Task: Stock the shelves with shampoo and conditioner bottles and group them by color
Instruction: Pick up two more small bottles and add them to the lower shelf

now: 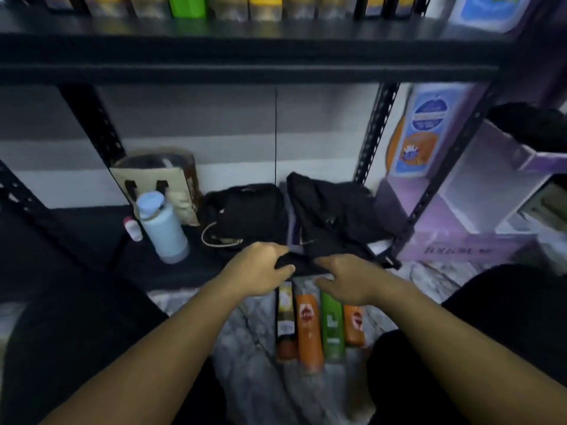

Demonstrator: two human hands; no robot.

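Several bottles lie side by side on the marble floor in front of me: a black and yellow bottle (286,315), an orange bottle (308,326), a green bottle (332,326) and a second orange bottle (354,325). My left hand (260,269) curls over the black caps at their far ends. My right hand (343,279) rests fingers-down on the tops of the green and right orange bottles. More bottles, yellow ones and a green bottle (185,6), stand on the black upper shelf (245,53). Motion blur softens everything.
On the bottom shelf (92,228) sit a pale blue flask (162,228), a small white tube (132,229), a beige tote bag (159,179) and black bags (306,216). A purple box (460,210) stands right of the rack post (435,185). My dark-clothed knees flank the bottles.
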